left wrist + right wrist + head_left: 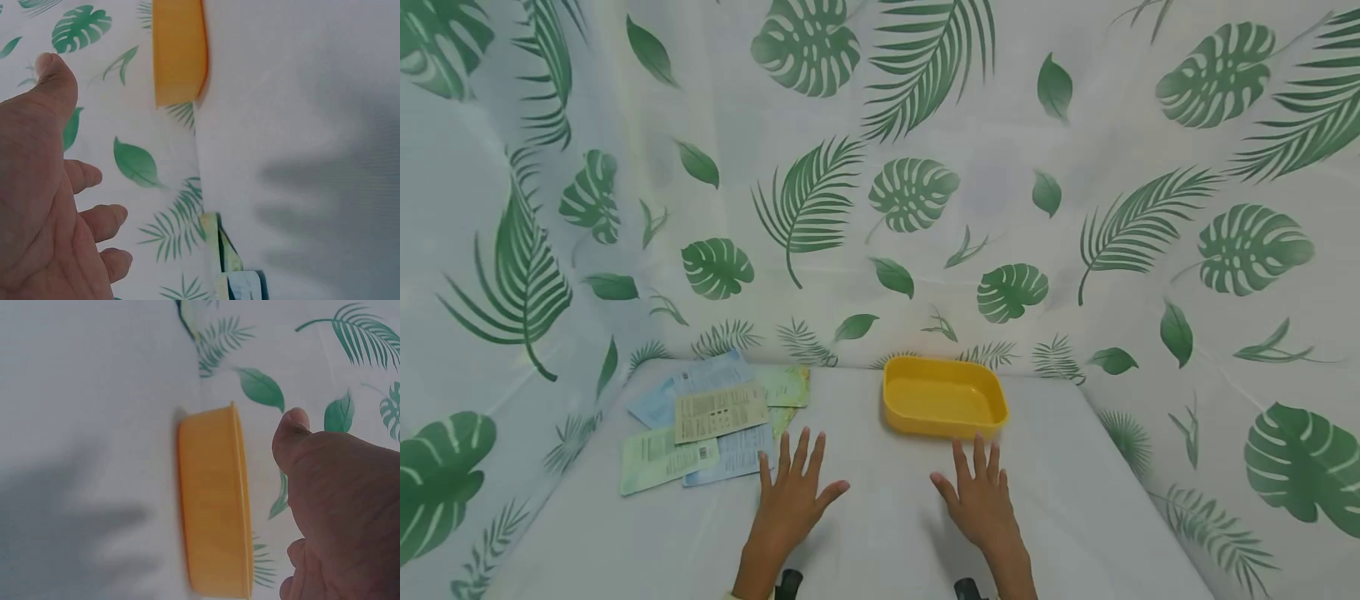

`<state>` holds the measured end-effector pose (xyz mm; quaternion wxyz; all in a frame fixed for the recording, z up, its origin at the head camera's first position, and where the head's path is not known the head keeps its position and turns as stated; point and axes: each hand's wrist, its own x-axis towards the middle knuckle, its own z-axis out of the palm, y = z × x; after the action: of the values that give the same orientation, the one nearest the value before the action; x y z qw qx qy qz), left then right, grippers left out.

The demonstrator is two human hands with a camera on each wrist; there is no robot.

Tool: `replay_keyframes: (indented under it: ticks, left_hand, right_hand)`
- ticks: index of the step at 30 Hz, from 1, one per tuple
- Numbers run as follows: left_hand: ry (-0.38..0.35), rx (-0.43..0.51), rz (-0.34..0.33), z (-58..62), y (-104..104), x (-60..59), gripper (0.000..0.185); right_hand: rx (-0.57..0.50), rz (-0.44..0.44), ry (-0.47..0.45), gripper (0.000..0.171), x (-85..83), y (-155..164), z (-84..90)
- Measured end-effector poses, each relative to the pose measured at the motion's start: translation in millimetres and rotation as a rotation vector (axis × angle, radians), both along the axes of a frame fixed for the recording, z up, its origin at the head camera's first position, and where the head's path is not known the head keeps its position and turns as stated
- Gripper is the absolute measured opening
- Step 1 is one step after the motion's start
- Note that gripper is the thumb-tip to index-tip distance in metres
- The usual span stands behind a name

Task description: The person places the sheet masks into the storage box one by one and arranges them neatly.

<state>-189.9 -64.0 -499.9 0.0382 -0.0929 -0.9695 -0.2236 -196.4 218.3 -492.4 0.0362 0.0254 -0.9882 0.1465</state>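
My left hand [793, 492] and right hand [979, 496] are stretched out side by side over the white table [880, 542], palms down, fingers straight and spread, holding nothing. A shallow yellow tray [942, 427] stands empty just beyond the right hand's fingertips. In the right wrist view the yellow tray [211, 506] lies ahead of the right hand [344, 512]; in the left wrist view the tray [179, 56] is farther off, past the left hand [44, 206]. Several flat printed packets [718, 410] lie overlapping, left of and beyond the left hand.
A white curtain with green leaf print [910, 192] closes in the table at the back and both sides. The packets [234, 278] reach the table's back edge. Hand shadows fall on the tabletop [75, 537].
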Motion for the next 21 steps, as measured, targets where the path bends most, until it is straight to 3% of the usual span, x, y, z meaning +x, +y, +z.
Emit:
replay_keyframes:
  ticks: [8, 14, 21]
  left_hand:
    - [-0.057, 0.086, -0.016, -1.6, -10.4, 1.3, 0.083]
    - [-0.117, 0.314, -0.036, -10.9, -24.6, 10.6, 0.068]
    - [-0.107, 0.574, 0.025, -21.4, -43.5, 24.5, 0.035]
  right_hand:
    - [-0.004, -0.004, 0.02, 0.074, -2.1, 3.3, -2.7]
    - [-0.05, -0.063, 0.036, 0.071, -11.3, 15.8, -11.3]
    - [-0.154, -0.171, -0.006, 0.065, -49.7, 38.6, -17.1]
